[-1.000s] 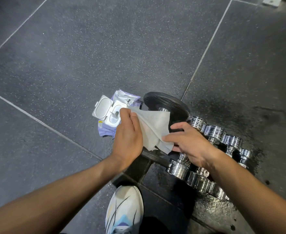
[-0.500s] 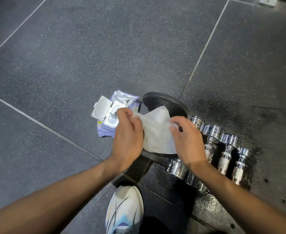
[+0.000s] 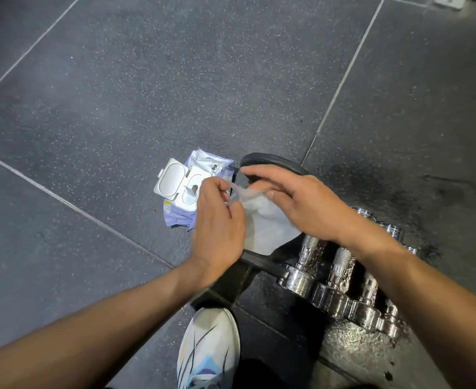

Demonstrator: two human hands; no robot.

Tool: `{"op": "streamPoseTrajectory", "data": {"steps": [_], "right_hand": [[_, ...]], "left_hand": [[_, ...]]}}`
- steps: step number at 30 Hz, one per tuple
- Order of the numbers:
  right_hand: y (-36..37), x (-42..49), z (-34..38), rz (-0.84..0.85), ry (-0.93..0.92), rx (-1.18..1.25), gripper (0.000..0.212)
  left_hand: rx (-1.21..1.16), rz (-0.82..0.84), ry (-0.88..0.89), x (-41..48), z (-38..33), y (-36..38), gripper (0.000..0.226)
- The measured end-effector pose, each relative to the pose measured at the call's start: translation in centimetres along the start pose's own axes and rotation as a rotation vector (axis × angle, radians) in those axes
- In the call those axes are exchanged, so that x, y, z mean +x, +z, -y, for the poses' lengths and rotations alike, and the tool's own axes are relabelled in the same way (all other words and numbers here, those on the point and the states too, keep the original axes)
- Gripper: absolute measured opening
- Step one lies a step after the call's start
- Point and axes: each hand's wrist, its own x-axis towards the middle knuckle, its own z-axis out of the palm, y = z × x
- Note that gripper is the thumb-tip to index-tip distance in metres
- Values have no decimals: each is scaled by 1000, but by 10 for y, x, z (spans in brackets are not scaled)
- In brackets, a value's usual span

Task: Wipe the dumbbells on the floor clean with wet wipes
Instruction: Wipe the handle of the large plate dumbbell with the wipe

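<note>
wipe [image 3: 267, 228]: white, held up between your hands, above the floor [image 3: 119, 108] and just left of the dumbbells. left hand [image 3: 217, 220]: thumb and fingers pinch its upper edge. right hand [image 3: 301, 203]: thumb nips the sheet under nearly straight fingers. dumbbells [image 3: 340, 265]: chrome, in a row on wet floor under your right wrist. pack [image 3: 186, 186]: lid open, beside your left hand. black disc [image 3: 273, 162]: beyond your fingers. shoe [image 3: 208, 346]: below.

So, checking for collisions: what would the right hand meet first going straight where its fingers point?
The right hand would likely reach the open wipes pack first, though it may pass above; depth is unclear.
</note>
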Motion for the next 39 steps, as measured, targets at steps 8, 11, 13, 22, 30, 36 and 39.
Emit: {"op": "streamPoseTrajectory", "data": {"steps": [8, 11, 13, 22, 30, 36, 39], "right_hand": [[-13, 12, 0, 115, 42, -273, 69], [1, 2, -4, 78, -56, -734, 74], [11, -4, -2, -9, -35, -788, 68], [42, -15, -16, 6, -434, -817, 28], [47, -32, -44, 69, -438, -649, 34], [40, -29, -44, 244, -420, -514, 56], [39, -17, -46, 294, -413, -689, 70]], "left_hand": [[41, 46, -2, 1, -2, 0, 14], [69, 88, -26, 1, -3, -1, 14], [74, 100, -43, 1, -4, -2, 17], [75, 103, 0, 0, -2, -2, 19], [76, 91, -9, 0, -3, -2, 18], [79, 101, -33, 0, -4, -2, 20], [85, 111, -40, -1, -5, -3, 20]]}}
